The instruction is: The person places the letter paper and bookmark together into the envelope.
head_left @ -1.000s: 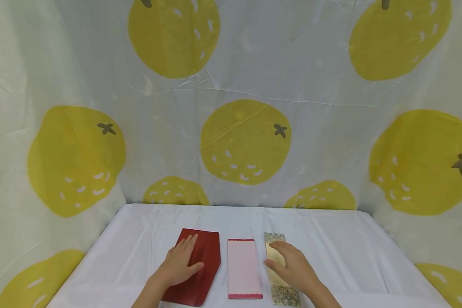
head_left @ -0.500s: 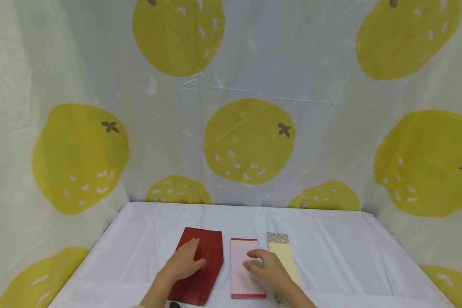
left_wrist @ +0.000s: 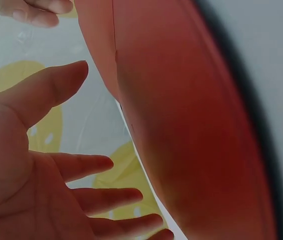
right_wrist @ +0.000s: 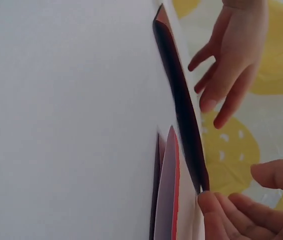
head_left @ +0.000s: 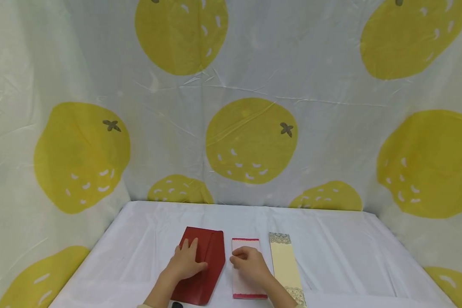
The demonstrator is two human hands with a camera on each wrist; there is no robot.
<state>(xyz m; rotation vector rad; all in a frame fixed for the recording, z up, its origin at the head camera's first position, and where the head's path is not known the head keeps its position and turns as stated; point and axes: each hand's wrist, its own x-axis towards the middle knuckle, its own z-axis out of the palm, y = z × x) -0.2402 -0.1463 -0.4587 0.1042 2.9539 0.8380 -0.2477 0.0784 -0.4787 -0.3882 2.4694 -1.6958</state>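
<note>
A dark red envelope (head_left: 211, 261) with a pointed flap lies on the white table, left of the middle. My left hand (head_left: 185, 262) is over its left half, fingers spread and thumb pointing right; in the left wrist view the fingers (left_wrist: 116, 200) are straight, close to the envelope (left_wrist: 171, 100). My right hand (head_left: 250, 266) is over a pale pink card (head_left: 238, 287) with red bands at both ends, hiding its middle. Its fingers are bent near the card's left edge. In the right wrist view the thumb (right_wrist: 276, 174) stays apart from the fingers (right_wrist: 211, 202), with nothing between them.
A cream card (head_left: 283, 261) with lacy patterned ends lies right of the pink one. A small dark round thing (head_left: 177, 304) shows by the front edge below the envelope. A cloth (head_left: 250, 141) printed with yellow fruit hangs behind and at both sides.
My right hand has moved left from the cream card to the pink card, uncovering the cream card. The left hand stays over the envelope, its fingers now more spread.
</note>
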